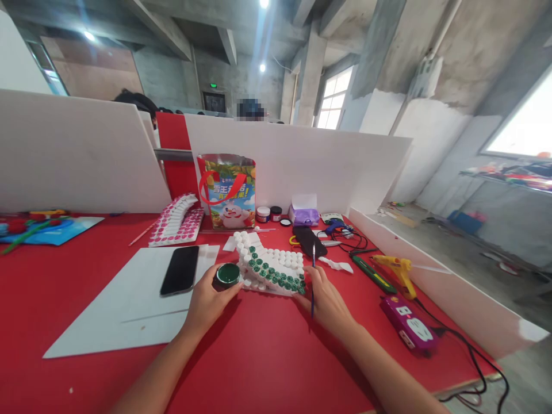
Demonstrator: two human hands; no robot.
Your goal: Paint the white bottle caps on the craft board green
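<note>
My left hand (210,302) is closed round a small open jar of green paint (228,274), its fingertips close to the left end of a white craft piece (276,261). That piece is covered in rows of small round knobs; several along its front are painted dark green, the others white. My right hand (325,296) pinches a thin paintbrush (313,287), which stands nearly upright with its bristles upward. The same hand's fingers also touch the right end of the craft piece. A similar piece with pink knobs (176,221) stands farther back on the left.
A black phone (180,270) lies on a white board (116,305) to the left. A colourful bag (228,192), paint jars (263,215) and a purple tissue pack (304,214) stand behind. On the right are a yellow glue gun (397,270), a purple power strip (409,323) and cables.
</note>
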